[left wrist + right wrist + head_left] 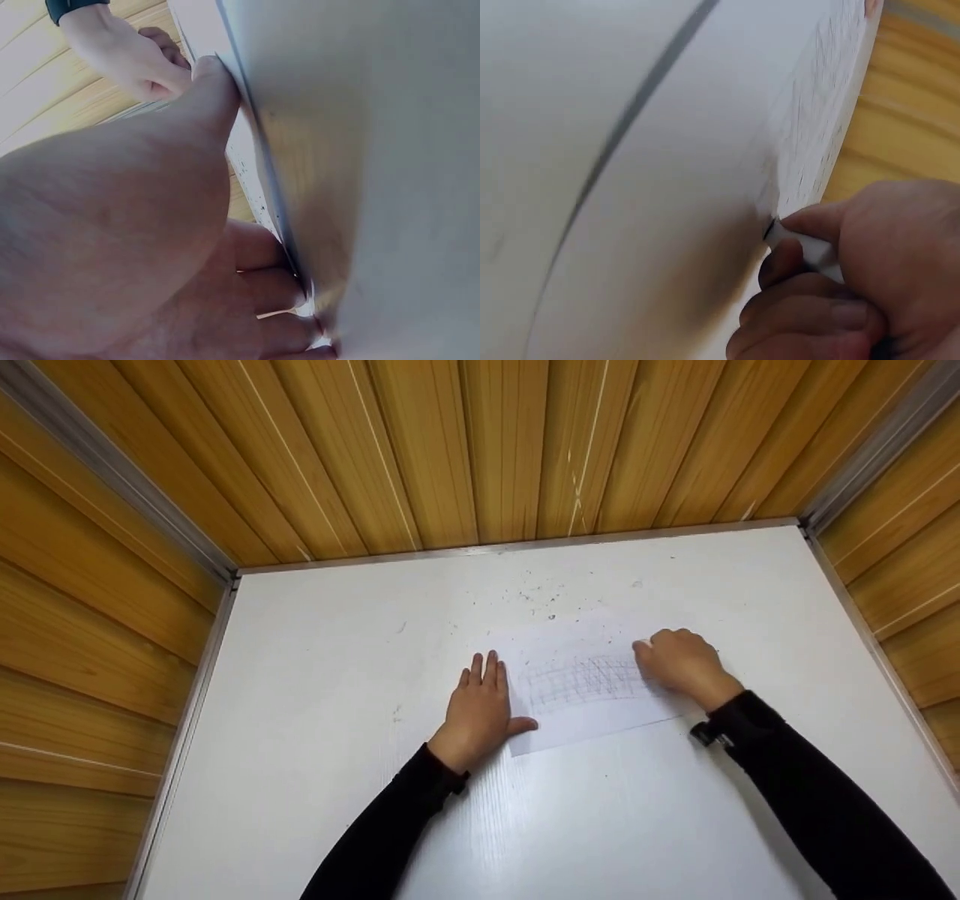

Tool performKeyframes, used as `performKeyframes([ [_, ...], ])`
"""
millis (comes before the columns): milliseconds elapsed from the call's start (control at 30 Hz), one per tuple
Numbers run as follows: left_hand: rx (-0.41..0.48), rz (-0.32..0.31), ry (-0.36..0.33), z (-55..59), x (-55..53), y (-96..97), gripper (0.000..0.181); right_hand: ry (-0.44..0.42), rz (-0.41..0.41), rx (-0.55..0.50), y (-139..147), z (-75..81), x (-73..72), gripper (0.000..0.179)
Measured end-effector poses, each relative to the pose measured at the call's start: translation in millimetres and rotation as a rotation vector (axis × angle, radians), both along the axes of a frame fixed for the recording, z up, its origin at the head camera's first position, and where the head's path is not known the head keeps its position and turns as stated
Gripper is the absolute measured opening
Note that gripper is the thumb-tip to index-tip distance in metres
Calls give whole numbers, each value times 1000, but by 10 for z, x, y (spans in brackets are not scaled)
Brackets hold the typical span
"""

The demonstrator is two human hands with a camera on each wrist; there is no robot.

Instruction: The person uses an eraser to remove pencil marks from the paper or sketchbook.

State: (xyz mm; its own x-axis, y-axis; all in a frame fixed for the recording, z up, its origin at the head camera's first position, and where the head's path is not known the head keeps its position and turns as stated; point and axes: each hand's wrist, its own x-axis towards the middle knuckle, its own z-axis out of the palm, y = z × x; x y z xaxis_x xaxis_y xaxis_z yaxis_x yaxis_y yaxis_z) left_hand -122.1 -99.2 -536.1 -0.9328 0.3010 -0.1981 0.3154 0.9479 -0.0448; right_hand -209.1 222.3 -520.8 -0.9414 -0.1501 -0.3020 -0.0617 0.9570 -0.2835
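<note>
A white sheet of paper [577, 729] with a band of faint, criss-crossed pencil lines lies on the white table. My left hand [480, 706] rests on the sheet's left edge, fingers straight and thumb spread out over the paper. At the sheet's right side, my right hand [681, 664] pinches a small white eraser [821, 256] between thumb and curled fingers. In the right wrist view the eraser's dark-smudged end meets the paper; most of its body is hidden in the hand. The left wrist view shows the left palm and thumb [214, 82] close up.
Dark eraser crumbs [552, 616] are scattered on the table beyond the sheet and along its far part. Wood-patterned walls [502, 457] with grey metal edging enclose the white table [315, 697] at the back and both sides.
</note>
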Motion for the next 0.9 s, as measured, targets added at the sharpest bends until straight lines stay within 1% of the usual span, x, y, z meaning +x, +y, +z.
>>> performKeyframes([
  [100, -25, 5, -3, 11, -1, 8, 122, -3, 5, -10, 58, 21, -7, 60],
  [200, -25, 4, -15, 12, -4, 18, 122, 13, -15, -25, 6, 41, 10, 59],
  [300, -3, 1, -28, 7, 4, 21, 121, 23, -36, -64, -126, 51, 60, 61],
  [367, 2, -2, -22, 2, 10, 20, 121, 22, -36, -103, -293, 50, 109, 62],
  [433, 9, -1, -8, -6, 13, 5, 120, 16, -10, -133, -523, 40, 153, 61],
  [500, 9, -4, 8, -20, 12, -13, 120, 15, 33, -151, -789, 19, 187, 58],
  [600, 13, -19, 25, -44, 12, -27, 118, 29, 122, -134, -1170, -8, 215, 55],
  [700, 20, -34, 23, -61, 17, -23, 117, 32, 188, -93, -1466, -31, 233, 53],
  [800, 24, -34, 17, -59, 18, -15, 117, 26, 213, -58, -1628, -63, 244, 51],
  [900, 2, -26, 19, -35, 10, -9, 117, 31, 223, -44, -1586, -82, 215, 52],
])
